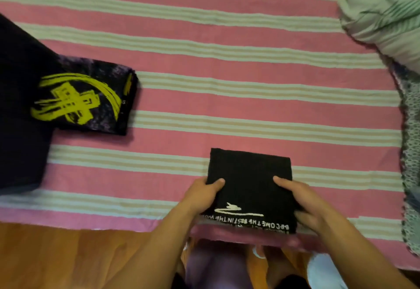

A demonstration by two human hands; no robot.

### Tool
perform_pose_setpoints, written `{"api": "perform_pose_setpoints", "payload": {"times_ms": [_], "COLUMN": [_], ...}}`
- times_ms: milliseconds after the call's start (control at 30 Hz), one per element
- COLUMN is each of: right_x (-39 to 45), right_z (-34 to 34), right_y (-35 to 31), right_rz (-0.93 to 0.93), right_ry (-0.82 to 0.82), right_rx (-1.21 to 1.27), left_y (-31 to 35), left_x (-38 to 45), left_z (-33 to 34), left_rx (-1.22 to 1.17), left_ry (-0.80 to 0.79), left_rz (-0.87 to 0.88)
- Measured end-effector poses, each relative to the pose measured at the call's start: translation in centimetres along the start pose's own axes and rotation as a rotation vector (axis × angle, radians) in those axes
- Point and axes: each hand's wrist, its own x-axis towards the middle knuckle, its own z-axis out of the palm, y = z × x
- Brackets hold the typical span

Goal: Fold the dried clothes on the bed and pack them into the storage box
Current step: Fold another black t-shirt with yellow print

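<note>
A black shirt (pixel 250 186), folded into a small square, lies on the striped sheet (pixel 227 98) at the near edge of the bed. White printed lettering runs along the shirt's near edge, with a white squiggle just above it. The left hand (pixel 202 195) grasps the shirt's left side, thumb on top and fingers tucked beneath the cloth. The right hand (pixel 302 204) grasps the shirt's right side the same way, thumb lying on top.

Well to the left of the black shirt lies a second folded dark shirt (pixel 91 100) with a yellow cross design. It touches a larger dark cloth (pixel 20 116) farther left. Far to the right of the black shirt, a pale green pillow (pixel 386 9) rests over a patterned cloth (pixel 411 143). Nearer than the shirt, below the bed's edge, an orange-brown floor (pixel 68 257) shows.
</note>
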Motion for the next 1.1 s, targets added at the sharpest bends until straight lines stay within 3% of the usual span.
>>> {"api": "perform_pose_setpoints", "payload": {"times_ms": [133,267,367,500,567,633,733,800,867,933,1100], "right_x": [-4.0,-4.5,-4.3,-4.1,-2.8,0.1,3.9,4.5,3.7,4.3,9.9], "right_z": [5.2,14.6,23.1,33.4,38.0,41.9,44.5,44.6,45.4,47.3,48.0], "right_y": [-0.6,-0.8,-2.3,-6.0,-7.5,-8.2,-8.7,-8.3,-7.6,-7.5,-7.7], "right_rz": [-0.004,-0.102,-0.284,-0.582,-0.670,-0.733,-0.782,-0.957,-1.286,-1.453,-1.298], "right_ry": [-0.158,-0.259,-0.300,-0.382,-0.383,-0.299,0.101,0.389,0.425,0.364,0.378], "right_rx": [0.023,-0.122,-0.144,-0.018,-0.024,-0.137,-0.552,-0.767,-0.885,-1.091,-1.450], "left_y": [0.3,-0.6,2.7,10.4,13.2,14.1,12.7,11.8,12.1,12.6,9.3], "left_x": [-4.7,-7.5,-8.8,-9.8,-9.5,-7.5,-2.6,0.2,2.2,4.1,7.0], "left_z": [-6.5,-15.9,-23.2,-31.8,-34.9,-36.3,-35.9,-35.9,-36.7,-38.0,-37.3], "left_rx": [-0.223,-0.193,-0.183,0.196,0.521,0.942,1.259,1.311,1.281,1.239,1.074], "left_ry": [-0.063,0.198,0.403,0.821,1.056,1.249,1.168,1.040,0.981,0.939,0.828], "left_rz": [-0.011,0.101,0.296,0.655,0.703,0.600,0.417,0.471,0.649,0.763,0.676]}}
